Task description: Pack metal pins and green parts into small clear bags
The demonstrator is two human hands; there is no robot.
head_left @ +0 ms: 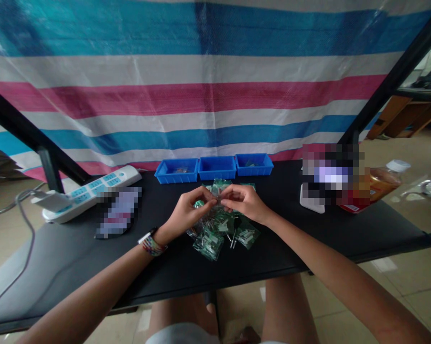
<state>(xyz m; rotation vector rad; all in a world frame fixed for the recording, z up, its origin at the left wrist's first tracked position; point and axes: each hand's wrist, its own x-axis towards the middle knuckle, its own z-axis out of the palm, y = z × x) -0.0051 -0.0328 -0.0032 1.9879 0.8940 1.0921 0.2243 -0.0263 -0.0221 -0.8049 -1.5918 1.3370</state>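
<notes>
My left hand (191,209) and my right hand (243,202) meet above the middle of the black table (308,229), fingers pinched together on a small clear plastic packet (217,203) held between them. Under the hands lies a pile of several clear packets with green parts inside (219,231). A small dark tool (234,234) rests in the pile. A beaded band sits on my left wrist (151,243).
Three blue bins (215,168) stand in a row behind the pile. A white power strip (90,191) lies at the back left, a bottle of amber liquid (382,184) at the right. A striped tarp (201,95) hangs behind. Black frame bars slant at both sides.
</notes>
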